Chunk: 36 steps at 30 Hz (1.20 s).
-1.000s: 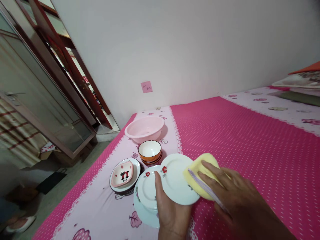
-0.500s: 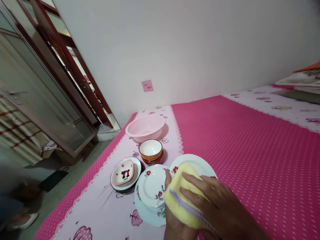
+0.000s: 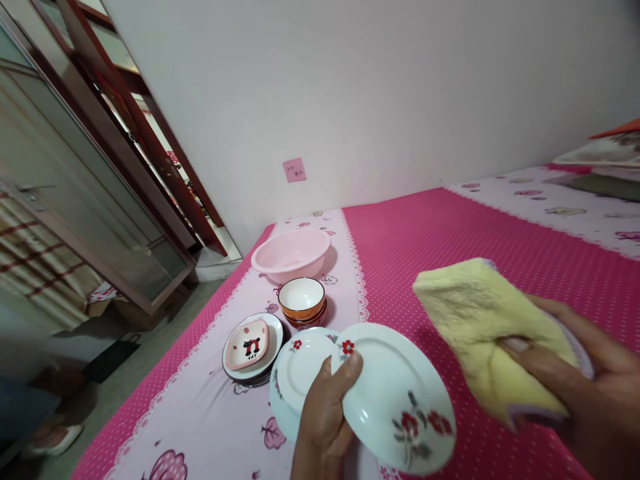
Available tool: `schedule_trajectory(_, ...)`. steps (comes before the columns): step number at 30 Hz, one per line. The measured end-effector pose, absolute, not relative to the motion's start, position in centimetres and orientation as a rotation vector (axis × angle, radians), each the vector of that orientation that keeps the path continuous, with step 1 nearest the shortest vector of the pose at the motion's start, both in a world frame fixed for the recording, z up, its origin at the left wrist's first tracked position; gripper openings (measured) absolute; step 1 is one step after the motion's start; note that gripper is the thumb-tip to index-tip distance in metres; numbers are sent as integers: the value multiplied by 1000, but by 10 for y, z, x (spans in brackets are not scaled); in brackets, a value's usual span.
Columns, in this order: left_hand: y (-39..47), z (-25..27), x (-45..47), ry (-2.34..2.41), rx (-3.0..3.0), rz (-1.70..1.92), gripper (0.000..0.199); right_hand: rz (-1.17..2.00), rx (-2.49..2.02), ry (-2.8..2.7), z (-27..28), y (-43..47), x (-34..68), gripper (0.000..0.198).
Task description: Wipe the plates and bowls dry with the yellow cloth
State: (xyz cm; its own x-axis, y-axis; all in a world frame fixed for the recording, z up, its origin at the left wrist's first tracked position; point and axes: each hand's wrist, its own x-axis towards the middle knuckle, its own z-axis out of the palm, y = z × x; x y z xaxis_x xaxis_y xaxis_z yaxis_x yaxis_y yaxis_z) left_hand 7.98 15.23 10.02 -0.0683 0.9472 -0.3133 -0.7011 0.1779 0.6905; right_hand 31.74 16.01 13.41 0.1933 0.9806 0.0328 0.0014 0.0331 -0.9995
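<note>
My left hand grips a white plate with red flowers by its left edge, thumb on the upper face. The plate is tilted and held above the bed. To the right, my right hand is closed around a folded yellow cloth with lilac edging, apart from the plate. Just left of the held plate lies a stack of flowered plates, partly hidden by my left hand. Beside that stack, a square pink cat dish rests on dark-rimmed white plates.
Behind the plates stand stacked orange bowls and a pink basin. All rest on a pink patterned bedspread against a white wall bearing a pink note. At the left are a glass door and a person's foot.
The yellow cloth has come off the plate and moved right with my right hand. The plate now faces up toward me, turned and lowered slightly in my left hand.
</note>
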Motion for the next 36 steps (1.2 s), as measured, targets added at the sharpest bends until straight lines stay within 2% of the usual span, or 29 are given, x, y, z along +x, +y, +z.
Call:
schedule_trajectory(4,142,103,75,932,500,1296,55,1379,-1172,-949,145,158,300,79)
schedule_trajectory(7,138,106,72,1039,591,1250,55,1596,-1059,-1074,155,152,285,76)
schedule_trajectory(10,137,112,70,1138,639,1221,54,1666,-1017,-1193,156,151,282,74)
schedule_trajectory(15,139,120,76,1088,618,1324,53,1647,-1061,-1185,151,157,285,71)
schedule_trajectory(20,146,124,83,1046,453,1511,48,1451,-1133,-1220,149,156,273,68)
schedule_trajectory(23,151,124,83,1027,418,1608,48,1452,-1115,-1172,141,153,258,67)
schedule_trajectory(27,152,123,86,1084,336,1705,55,1569,-1020,-1107,124,148,233,60)
schedule_trajectory(32,146,124,101,1176,199,1712,81,1542,-1018,-1069,115,144,222,54)
schedule_trajectory(36,144,125,101,1219,330,1696,74,1570,-1005,-954,119,148,229,56)
